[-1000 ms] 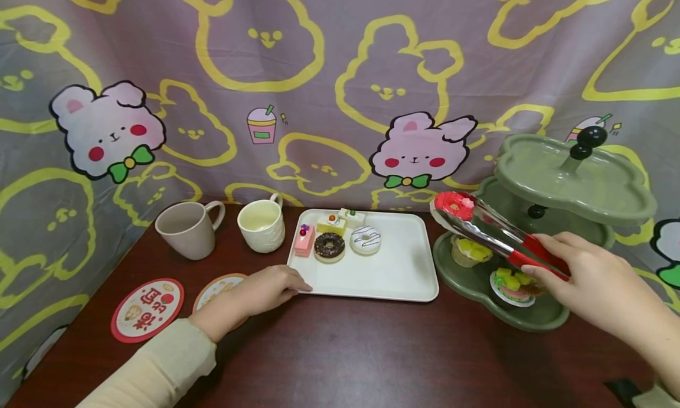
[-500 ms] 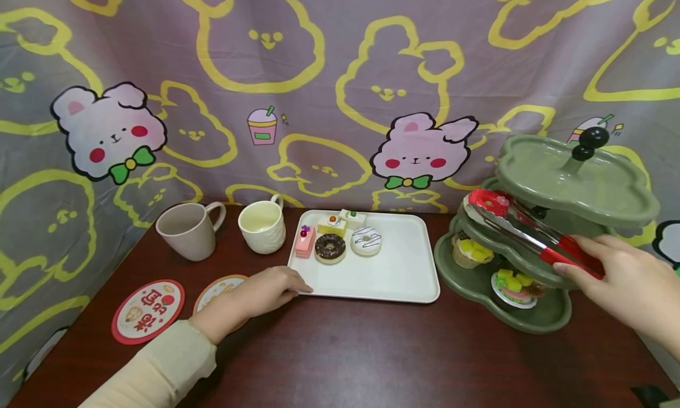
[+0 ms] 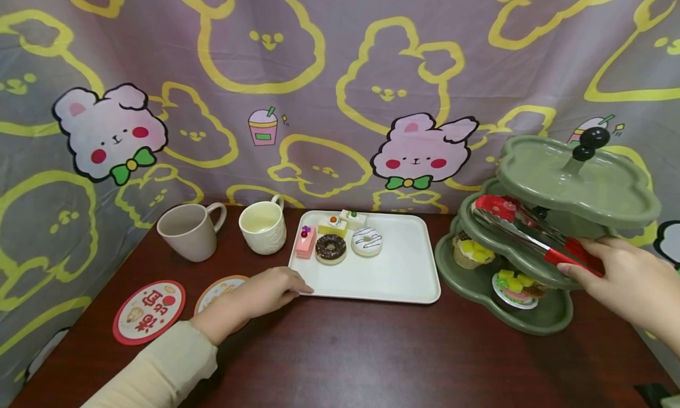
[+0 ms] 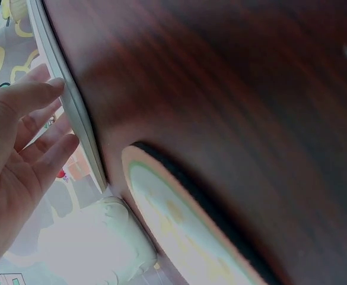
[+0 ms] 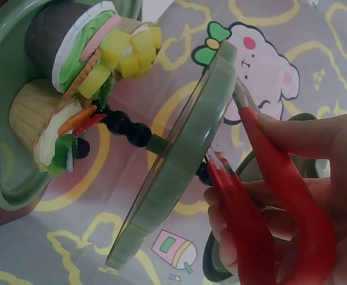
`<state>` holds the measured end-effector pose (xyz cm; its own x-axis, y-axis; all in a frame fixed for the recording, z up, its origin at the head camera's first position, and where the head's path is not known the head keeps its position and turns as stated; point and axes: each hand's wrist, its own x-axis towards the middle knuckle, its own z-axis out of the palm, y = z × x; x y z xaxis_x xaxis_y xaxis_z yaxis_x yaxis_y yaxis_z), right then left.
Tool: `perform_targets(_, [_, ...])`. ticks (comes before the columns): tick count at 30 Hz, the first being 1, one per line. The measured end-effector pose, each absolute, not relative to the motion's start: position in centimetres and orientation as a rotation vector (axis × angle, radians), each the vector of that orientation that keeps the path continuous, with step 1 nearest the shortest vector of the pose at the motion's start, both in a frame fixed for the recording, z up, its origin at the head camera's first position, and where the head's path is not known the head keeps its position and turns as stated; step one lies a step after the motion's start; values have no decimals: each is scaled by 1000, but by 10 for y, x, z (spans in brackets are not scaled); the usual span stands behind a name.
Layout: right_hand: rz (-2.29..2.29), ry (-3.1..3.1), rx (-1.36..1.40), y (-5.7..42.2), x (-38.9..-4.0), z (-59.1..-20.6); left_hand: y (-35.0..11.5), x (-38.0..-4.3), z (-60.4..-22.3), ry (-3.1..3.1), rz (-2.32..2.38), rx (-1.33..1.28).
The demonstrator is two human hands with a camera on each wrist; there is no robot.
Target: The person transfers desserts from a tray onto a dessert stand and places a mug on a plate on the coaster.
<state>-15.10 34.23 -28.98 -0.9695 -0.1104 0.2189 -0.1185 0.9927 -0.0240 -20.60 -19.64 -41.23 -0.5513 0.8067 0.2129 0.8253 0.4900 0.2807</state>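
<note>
My right hand (image 3: 627, 284) grips red-handled metal tongs (image 3: 531, 234), whose tips clamp a pink donut (image 3: 494, 207) just above the middle tier (image 3: 510, 260) of a green three-tier stand (image 3: 579, 183). The right wrist view shows my right hand (image 5: 333, 154) curled round the red tong handles (image 5: 280, 202) beside the middle tier's rim (image 5: 185, 160). Two cupcakes (image 3: 470, 251) (image 3: 515, 284) sit on the bottom tier. My left hand (image 3: 265, 290) lies flat on the table, its straight fingers (image 4: 25, 98) touching the front left corner of the white tray (image 3: 398, 272).
The tray holds a pink cake slice (image 3: 305, 242), a chocolate donut (image 3: 330, 247), a white donut (image 3: 366, 241) and small cakes (image 3: 340, 221). Two mugs (image 3: 188, 231) (image 3: 261, 224) and two round coasters (image 3: 149, 310) (image 3: 215, 291) lie to its left. A printed cloth hangs behind.
My right hand has carried the tongs and pink donut rightward, from in front of the stand to above its middle tier. My left hand has stayed at the tray corner.
</note>
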Motion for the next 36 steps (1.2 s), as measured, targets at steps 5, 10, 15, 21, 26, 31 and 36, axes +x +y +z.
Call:
perform_targets(5, [53,-2912,169,345,-153,-291,-196,-205,-411,-2675,-532,-1454])
perform_targets(10, [49,-2914,184,345,-154,-290,-196,-205,-411,-2672,-523,-1454])
perform_targets(15, [49,-2922,193,345,-154,-289,-196,-205,-411,-2671,-523,-1458])
perform_targets(21, [58,-2912,191,346,-153,-290,-195,-206,-410,-2673,-525,-1460])
perform_targets(26, [65,-2906,162,348,-152,-292,-195,-206,-409,-2682,-525,-1456])
perform_targets(31, [66,-2909,149,349,-151,-292,-195,-206,-410,-2683,-524,-1453])
perform_targets(36, [81,-2890,141,350,-149,-294,-195,-206,-411,-2692,-525,-1450])
